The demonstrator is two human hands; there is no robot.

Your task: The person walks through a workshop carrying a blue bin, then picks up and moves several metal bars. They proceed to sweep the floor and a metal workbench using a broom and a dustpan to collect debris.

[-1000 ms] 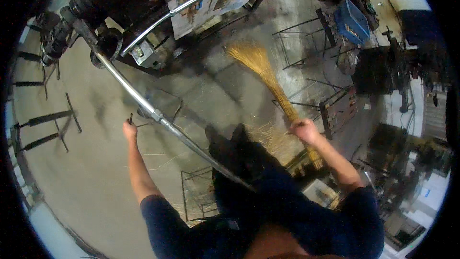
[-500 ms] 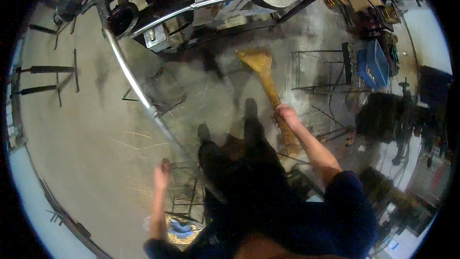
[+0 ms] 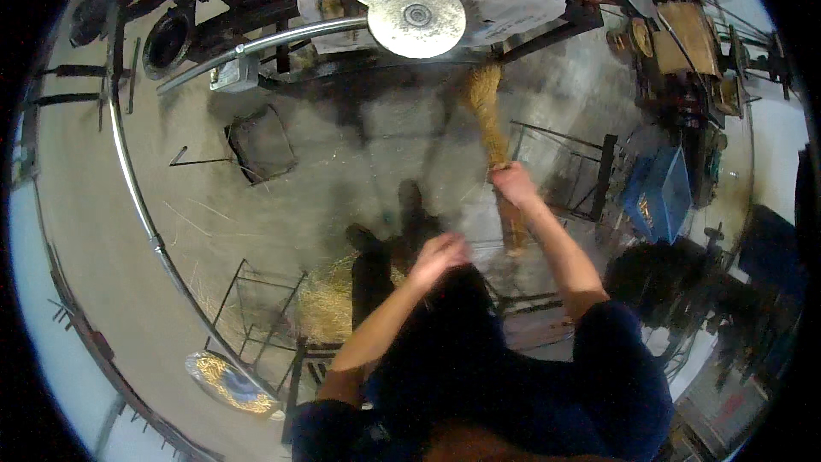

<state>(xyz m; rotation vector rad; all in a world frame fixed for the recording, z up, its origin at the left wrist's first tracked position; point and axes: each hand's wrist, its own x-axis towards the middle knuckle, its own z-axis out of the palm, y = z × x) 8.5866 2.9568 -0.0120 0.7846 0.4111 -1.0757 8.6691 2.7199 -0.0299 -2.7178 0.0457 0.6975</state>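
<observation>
Blur smears the left grip [image 3: 440, 257]; whether its fingers hold anything cannot be told. The right grip [image 3: 513, 185] hides part of the golden straw broom [image 3: 485, 107], whose bristle tips fade against the dark metal frame [image 3: 552, 30], itself cut by the top edge. Small yellowish pieces [image 3: 646, 210] inside the blue plastic crate [image 3: 671, 192] are too tiny to identify. A bent silvery metal pipe [image 3: 132, 175] partly hides the round bowl [image 3: 197, 378].

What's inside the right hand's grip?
The right hand grips a straw broom. Its bushy end shows beyond the hand, the rest on the body side; the gripped stretch is covered, so its surface there can't be seen.
</observation>
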